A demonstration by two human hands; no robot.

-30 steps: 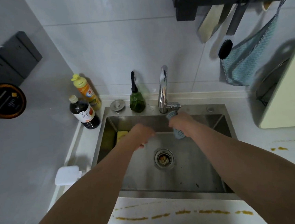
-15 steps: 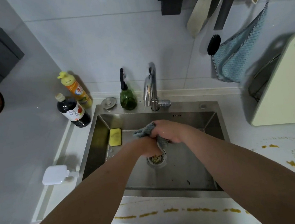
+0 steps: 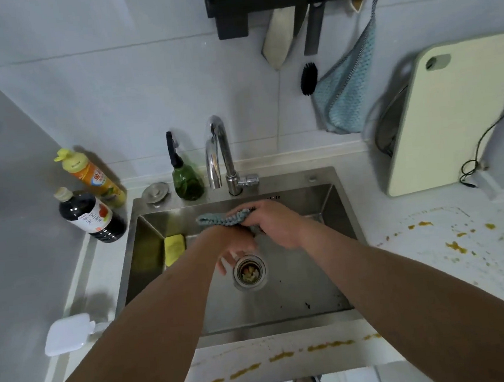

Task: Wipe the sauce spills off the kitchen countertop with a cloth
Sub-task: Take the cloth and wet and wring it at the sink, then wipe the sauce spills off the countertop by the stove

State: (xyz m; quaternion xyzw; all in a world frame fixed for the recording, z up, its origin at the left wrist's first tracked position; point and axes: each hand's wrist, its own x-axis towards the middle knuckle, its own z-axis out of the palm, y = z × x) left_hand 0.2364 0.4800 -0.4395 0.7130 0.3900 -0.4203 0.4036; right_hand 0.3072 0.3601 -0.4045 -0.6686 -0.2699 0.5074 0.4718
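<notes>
A grey-blue cloth (image 3: pixel 219 219) hangs bunched over the steel sink (image 3: pixel 297 302), just below the faucet (image 3: pixel 220 151). My right hand (image 3: pixel 275 222) grips one end of it, fingers curled round the fabric. My left hand (image 3: pixel 234 248) sits just under the cloth beside the drain (image 3: pixel 249 271), its fingers loose and pointing down; whether it touches the cloth is unclear. Yellow-brown sauce spills (image 3: pixel 277 356) run in a line along the front countertop strip. More sauce spots (image 3: pixel 456 246) are scattered over the white counter to the right.
Left of the sink stand a dark sauce bottle (image 3: pixel 91 214), a yellow-capped bottle (image 3: pixel 91 174) and a green spray bottle (image 3: pixel 187 178). A yellow sponge (image 3: pixel 174 249) lies in the sink. A cutting board (image 3: pixel 451 112) leans at the right; a white box (image 3: pixel 67 335) sits front left.
Both hands dropped from the faucet with the cloth and squeezed it over the drain. My left hand has since let go and opened below it; my right still holds the cloth.
</notes>
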